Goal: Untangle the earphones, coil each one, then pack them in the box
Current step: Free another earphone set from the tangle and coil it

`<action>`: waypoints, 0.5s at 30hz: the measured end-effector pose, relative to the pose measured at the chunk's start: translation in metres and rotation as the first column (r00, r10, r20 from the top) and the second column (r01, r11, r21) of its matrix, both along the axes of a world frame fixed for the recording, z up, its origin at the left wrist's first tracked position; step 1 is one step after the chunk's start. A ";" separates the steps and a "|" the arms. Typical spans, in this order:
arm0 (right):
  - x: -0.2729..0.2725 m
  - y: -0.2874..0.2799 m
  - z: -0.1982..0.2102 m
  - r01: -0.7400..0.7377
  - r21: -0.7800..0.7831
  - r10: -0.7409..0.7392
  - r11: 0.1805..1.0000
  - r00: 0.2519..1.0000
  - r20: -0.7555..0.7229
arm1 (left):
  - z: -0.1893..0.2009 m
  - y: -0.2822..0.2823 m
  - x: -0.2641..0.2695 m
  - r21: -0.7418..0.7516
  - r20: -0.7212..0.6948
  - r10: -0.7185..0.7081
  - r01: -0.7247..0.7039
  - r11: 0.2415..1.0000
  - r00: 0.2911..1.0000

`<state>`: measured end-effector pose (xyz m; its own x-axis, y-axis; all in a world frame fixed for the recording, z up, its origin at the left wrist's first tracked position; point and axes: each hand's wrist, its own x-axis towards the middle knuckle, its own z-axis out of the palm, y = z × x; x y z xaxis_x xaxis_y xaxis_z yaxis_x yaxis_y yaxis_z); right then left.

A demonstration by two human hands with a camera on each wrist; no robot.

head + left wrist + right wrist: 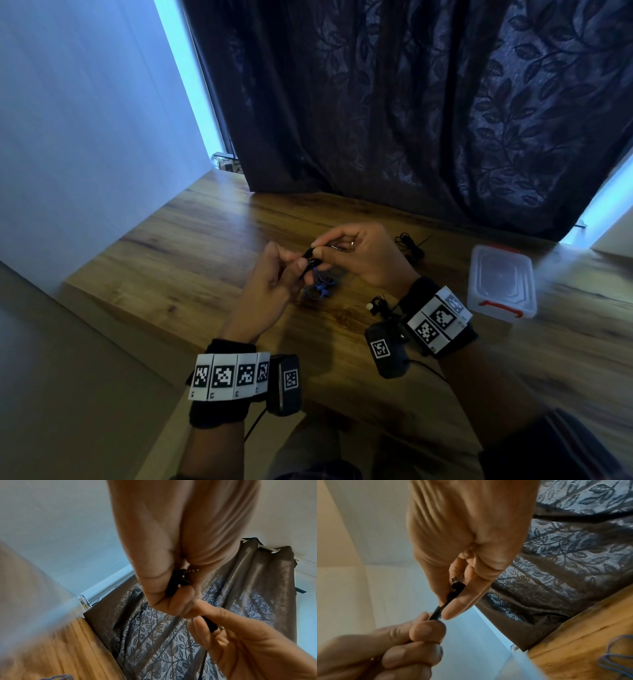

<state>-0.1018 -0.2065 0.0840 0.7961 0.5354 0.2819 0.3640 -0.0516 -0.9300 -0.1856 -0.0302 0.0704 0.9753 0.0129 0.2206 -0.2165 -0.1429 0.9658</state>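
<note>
Head view: both hands meet above the table (pixel 191 246), the left hand (pixel 274 277) and right hand (pixel 359 253) each pinching the black earphone (pixel 310 260) between thumb and fingertips. Its short taut run slants from the left pinch up toward the right, so the coming pull likely runs along that line. A blue earphone (pixel 320 287) lies just beneath (loosely heaped), another black bundle (pixel 411 246) beyond the right hand. The box (pixel 501 287), lid on, sits well right, nearer that hand; open wood lies left.
</note>
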 end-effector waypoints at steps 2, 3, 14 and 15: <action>0.002 -0.001 -0.003 0.012 0.007 -0.012 1.000 1.000 -0.003 | 0.001 0.001 0.001 0.001 -0.024 0.004 -0.004 1.000 1.000; 0.002 -0.001 -0.004 0.014 0.010 -0.014 1.000 1.000 -0.009 | 0.001 0.002 0.001 0.001 -0.038 0.008 -0.008 1.000 0.999; 0.007 -0.025 -0.012 0.012 -0.323 -0.032 0.946 0.998 -0.057 | -0.017 -0.002 0.009 0.152 -0.158 0.196 -0.172 0.973 0.968; 0.007 -0.033 -0.013 0.051 -0.364 -0.069 0.930 0.997 -0.035 | -0.019 0.000 0.010 0.163 -0.165 0.212 -0.185 0.969 0.963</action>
